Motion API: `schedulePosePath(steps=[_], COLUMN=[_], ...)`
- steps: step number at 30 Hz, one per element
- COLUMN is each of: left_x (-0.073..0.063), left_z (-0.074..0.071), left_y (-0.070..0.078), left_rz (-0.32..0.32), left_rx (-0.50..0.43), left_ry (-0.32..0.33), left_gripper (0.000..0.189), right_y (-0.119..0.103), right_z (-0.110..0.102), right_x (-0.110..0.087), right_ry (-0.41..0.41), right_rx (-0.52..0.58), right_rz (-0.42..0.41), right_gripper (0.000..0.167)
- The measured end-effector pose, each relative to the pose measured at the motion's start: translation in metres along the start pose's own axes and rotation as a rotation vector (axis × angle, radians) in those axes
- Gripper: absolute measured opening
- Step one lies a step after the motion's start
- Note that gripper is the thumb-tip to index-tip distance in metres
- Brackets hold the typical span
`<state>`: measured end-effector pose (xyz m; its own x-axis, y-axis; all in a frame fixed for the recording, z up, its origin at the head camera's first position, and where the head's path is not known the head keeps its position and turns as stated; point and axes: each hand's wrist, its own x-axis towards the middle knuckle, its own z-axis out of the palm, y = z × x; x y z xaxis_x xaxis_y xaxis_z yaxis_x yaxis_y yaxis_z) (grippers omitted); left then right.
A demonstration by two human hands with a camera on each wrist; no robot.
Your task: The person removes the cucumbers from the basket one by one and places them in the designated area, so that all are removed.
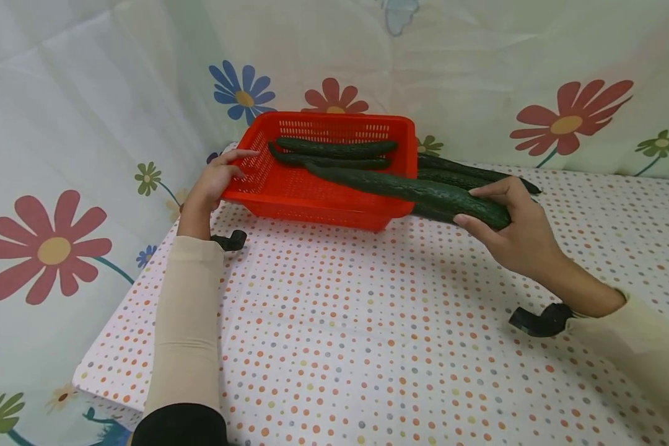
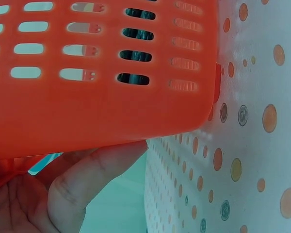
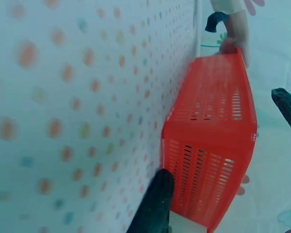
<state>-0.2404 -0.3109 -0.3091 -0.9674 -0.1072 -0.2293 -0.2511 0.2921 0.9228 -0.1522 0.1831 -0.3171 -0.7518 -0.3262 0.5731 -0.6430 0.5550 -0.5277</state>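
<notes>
A red plastic basket (image 1: 312, 197) with slotted walls stands on the table, and my left hand (image 1: 214, 183) grips its left end. In the left wrist view the thumb (image 2: 94, 170) lies against the basket wall below the rim. My right hand (image 1: 521, 232) holds a long dark green cucumber (image 1: 396, 187) near one end, fingers on top and thumb at the side. Its far end reaches over the basket's right rim. Inside the basket, two cucumbers (image 1: 337, 148) lie side by side along the back.
More cucumbers (image 1: 479, 168) lie on the table to the right of the basket, partly behind the held one. A dotted cloth (image 1: 368, 322) covers the table. A flower-printed curtain (image 1: 451, 74) hangs behind and to the left.
</notes>
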Motion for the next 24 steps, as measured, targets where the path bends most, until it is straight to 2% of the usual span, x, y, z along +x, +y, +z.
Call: schedulePosePath(steps=[10, 17, 24], left_x=[0.000, -0.001, -0.003], left_z=[-0.001, -0.002, 0.000], left_y=[-0.001, 0.000, 0.001], left_rz=[0.009, -0.005, 0.000], left_rx=[0.010, 0.010, 0.014], left_ry=[-0.004, -0.003, -0.006], left_gripper=[0.050, 0.051, 0.050], right_y=[0.000, 0.002, 0.020], right_z=[-0.019, -0.028, -0.042], right_x=[-0.050, -0.069, -0.090], right_ry=[-0.021, -0.083, -0.136], right_rx=[0.039, 0.005, -0.047], right_rz=[-0.028, -0.018, 0.033], right_gripper=[0.049, 0.049, 0.051])
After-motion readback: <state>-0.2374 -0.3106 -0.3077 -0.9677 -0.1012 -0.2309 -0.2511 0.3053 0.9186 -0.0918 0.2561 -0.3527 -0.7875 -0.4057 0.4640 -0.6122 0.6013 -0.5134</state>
